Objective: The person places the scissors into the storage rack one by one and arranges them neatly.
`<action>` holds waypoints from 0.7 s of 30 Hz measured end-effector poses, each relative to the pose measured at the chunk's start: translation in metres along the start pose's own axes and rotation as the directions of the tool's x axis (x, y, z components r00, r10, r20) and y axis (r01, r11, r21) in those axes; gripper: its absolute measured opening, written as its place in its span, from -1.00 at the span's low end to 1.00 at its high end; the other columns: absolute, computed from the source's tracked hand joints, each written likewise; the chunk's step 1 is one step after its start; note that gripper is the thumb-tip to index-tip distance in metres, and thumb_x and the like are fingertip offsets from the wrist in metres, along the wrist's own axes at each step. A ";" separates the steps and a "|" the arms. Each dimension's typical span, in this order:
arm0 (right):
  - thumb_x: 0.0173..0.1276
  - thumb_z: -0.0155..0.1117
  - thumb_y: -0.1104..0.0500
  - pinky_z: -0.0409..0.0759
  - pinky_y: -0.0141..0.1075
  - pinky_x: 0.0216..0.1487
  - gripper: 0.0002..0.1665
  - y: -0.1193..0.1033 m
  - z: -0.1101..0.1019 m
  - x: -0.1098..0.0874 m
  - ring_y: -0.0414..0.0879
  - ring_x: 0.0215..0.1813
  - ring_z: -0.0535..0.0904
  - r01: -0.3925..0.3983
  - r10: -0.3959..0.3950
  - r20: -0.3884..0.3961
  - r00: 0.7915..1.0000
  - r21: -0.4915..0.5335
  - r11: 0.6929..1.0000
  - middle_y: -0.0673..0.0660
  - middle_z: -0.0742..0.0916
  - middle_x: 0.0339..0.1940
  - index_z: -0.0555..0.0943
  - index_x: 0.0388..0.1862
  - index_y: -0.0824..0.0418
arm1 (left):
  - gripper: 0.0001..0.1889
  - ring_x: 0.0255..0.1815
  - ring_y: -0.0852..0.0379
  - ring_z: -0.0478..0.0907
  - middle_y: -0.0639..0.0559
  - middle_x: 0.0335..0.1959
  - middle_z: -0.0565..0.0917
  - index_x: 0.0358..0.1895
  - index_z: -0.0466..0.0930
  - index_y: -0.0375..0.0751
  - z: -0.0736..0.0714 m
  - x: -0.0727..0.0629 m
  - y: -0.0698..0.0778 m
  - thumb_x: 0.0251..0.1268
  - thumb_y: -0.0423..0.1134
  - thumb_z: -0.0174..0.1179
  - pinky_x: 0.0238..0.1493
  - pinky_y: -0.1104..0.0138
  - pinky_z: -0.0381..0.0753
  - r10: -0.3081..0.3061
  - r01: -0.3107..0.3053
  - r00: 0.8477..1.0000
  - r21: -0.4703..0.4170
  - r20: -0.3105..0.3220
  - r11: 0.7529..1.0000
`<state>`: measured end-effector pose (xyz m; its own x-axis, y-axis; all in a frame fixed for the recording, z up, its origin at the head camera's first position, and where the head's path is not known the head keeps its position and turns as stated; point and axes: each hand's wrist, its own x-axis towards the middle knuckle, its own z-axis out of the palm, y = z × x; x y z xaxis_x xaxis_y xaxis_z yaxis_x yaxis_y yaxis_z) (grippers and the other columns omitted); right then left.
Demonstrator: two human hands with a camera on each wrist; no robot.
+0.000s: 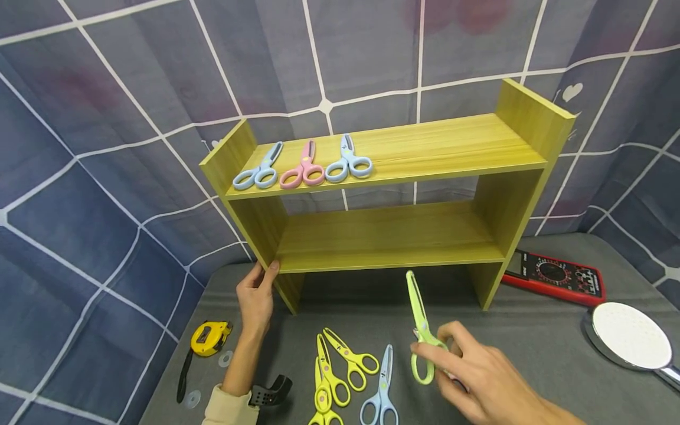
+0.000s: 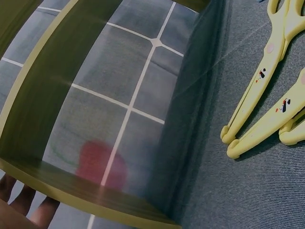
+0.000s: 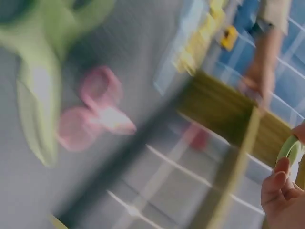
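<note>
My left hand (image 1: 256, 301) grips the lower left side panel of a two-tier wooden shelf (image 1: 390, 233), its thumb near the lower board's front edge. In the left wrist view, fingers (image 2: 44, 213) show beyond the panel. My right hand (image 1: 480, 372) holds green craft scissors (image 1: 422, 330) by the handle loops, blades pointing up toward the shelf. On the top board lie blue scissors (image 1: 260, 174), pink scissors (image 1: 304, 168) and another blue pair (image 1: 347, 162). Several yellow scissors (image 1: 328, 369) and one blue pair (image 1: 383, 389) lie between my hands on the grey cloth.
Blurred green scissors (image 3: 40, 95) and pink scissors (image 3: 102, 112) lie on the cloth in the right wrist view. A yellow tape measure (image 1: 209, 338) sits at left. To the right are a red multimeter (image 1: 555, 277) and a round white-faced object with a handle (image 1: 629, 336). Patterned curtain surrounds everything.
</note>
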<state>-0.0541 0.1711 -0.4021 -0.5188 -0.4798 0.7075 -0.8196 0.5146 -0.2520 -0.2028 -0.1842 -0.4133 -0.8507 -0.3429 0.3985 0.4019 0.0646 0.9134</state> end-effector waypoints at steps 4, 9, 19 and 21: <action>0.59 -0.12 0.01 0.27 -0.65 -0.53 -0.57 -0.005 -0.028 0.038 -0.38 -0.44 0.40 0.029 -0.036 -0.129 0.991 -0.060 0.998 0.06 0.53 -0.14 0.67 0.09 0.11 | -0.67 -0.25 0.28 0.57 0.00 -0.10 0.72 0.16 0.62 -0.33 0.001 -0.001 -0.001 0.36 -0.36 0.26 -0.31 0.51 0.54 0.013 -0.012 1.000 0.014 -0.012 1.000; 0.54 -0.07 0.07 0.32 -0.59 -0.48 -0.58 -0.006 -0.054 0.073 -0.33 -0.43 0.41 0.051 -0.070 -0.227 0.971 -0.093 0.994 0.09 0.55 -0.19 0.69 0.05 0.18 | -0.69 -0.12 0.26 0.62 -0.21 0.02 0.67 0.14 0.64 -0.33 0.002 0.000 -0.002 0.36 -0.36 0.25 -0.13 0.48 0.57 0.038 -0.038 0.999 0.040 -0.016 0.998; 0.24 0.10 0.29 0.32 -0.48 -0.50 -0.51 0.003 -0.077 0.118 -0.29 -0.47 0.40 -0.036 0.004 -0.234 0.972 -0.133 0.990 0.14 0.56 -0.18 0.68 0.15 0.15 | -0.69 -0.10 0.25 0.63 -0.18 0.00 0.68 0.12 0.64 -0.36 0.002 0.001 -0.004 0.36 -0.39 0.25 -0.09 0.48 0.56 0.053 -0.052 0.998 0.021 -0.026 0.998; 0.20 0.17 0.35 0.32 -0.48 -0.50 -0.48 0.005 -0.080 0.125 -0.30 -0.51 0.36 -0.071 0.037 -0.234 0.971 -0.139 0.988 0.13 0.57 -0.17 0.67 0.17 0.14 | -0.68 -0.07 0.26 0.63 -0.22 0.04 0.66 0.14 0.63 -0.36 0.003 0.000 -0.003 0.36 -0.39 0.25 -0.07 0.48 0.55 0.045 -0.044 0.999 0.020 -0.026 0.999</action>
<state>-0.1038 0.1709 -0.2620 -0.4777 -0.2806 0.8325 -0.7387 0.6412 -0.2078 -0.2052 -0.1820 -0.4158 -0.8229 -0.3636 0.4366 0.4320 0.0987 0.8964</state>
